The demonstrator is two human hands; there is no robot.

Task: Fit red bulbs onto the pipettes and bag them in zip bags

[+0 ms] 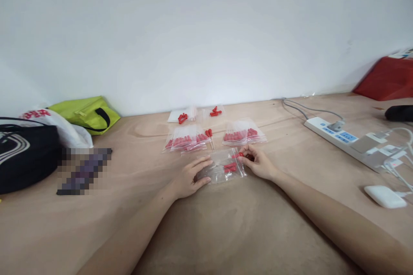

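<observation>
A clear zip bag [217, 174] lies flat on the table in front of me, with several small red club-shaped pieces [230, 167] inside. My left hand [192, 177] rests at the bag's left end, fingers stretched over its edge and thumb apart. At the right end, by the zip strip, my right hand [260, 162] pinches a red piece [238, 155] that lies partly over the bag's mouth. Just behind the bag are two thin wooden sticks with red ends [210, 134]. Whether the pinched piece is inside the bag's mouth is hard to tell.
Filled zip bags lie behind, in a left stack [185, 139] and a right stack [244, 134]. Loose red pieces [183, 117] sit on bags near the wall. A power strip [335, 135] with chargers stands right; a black bag [29, 157] and a green bag [85, 114] stand left.
</observation>
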